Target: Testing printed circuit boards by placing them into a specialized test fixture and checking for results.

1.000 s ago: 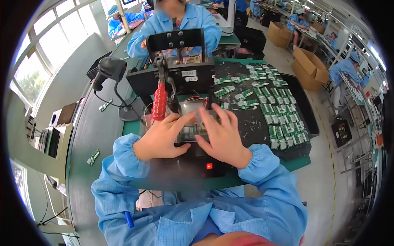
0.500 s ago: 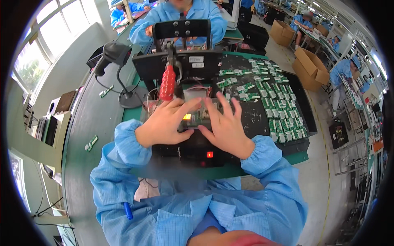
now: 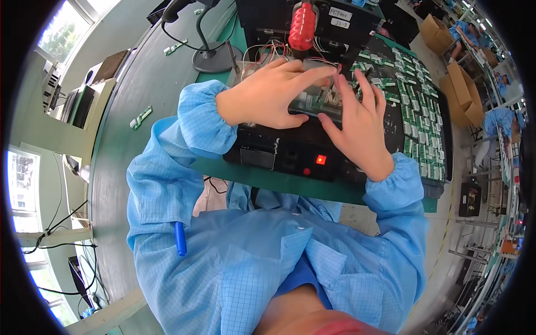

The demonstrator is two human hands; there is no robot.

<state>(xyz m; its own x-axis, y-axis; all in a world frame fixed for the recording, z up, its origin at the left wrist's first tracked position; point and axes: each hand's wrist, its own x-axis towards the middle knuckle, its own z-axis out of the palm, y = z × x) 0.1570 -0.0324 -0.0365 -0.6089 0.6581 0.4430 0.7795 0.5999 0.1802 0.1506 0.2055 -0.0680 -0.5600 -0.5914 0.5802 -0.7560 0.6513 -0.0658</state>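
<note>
Both my hands rest over the clear-topped fixture [image 3: 314, 104] of a black test box [image 3: 262, 153]. My left hand [image 3: 268, 96] lies across the fixture's left part, fingers stretched and thumb at the near edge. From the right, my right hand [image 3: 360, 123] reaches in with fingers spread and its thumb near the same edge. A gap parts the two thumbs. Neither hand shows a gripped object; what lies beneath the palms is hidden. Just beyond the fingers stands the red clamp handle [image 3: 302, 28]. A red light [image 3: 321, 159] glows on the box's front.
Many small green circuit boards [image 3: 421, 120] lie in rows on a black mat at right. Two loose boards [image 3: 140, 118] [image 3: 176, 47] lie on the green bench [image 3: 120, 167] at left, near a scanner stand [image 3: 218, 57]. Thin wires run behind the fixture. A cardboard box [image 3: 462, 95] stands on the floor.
The view has tilted down and shifted, so the bench sits higher in the picture. My hands stay at the fixture. The yellow glow between them no longer shows.
</note>
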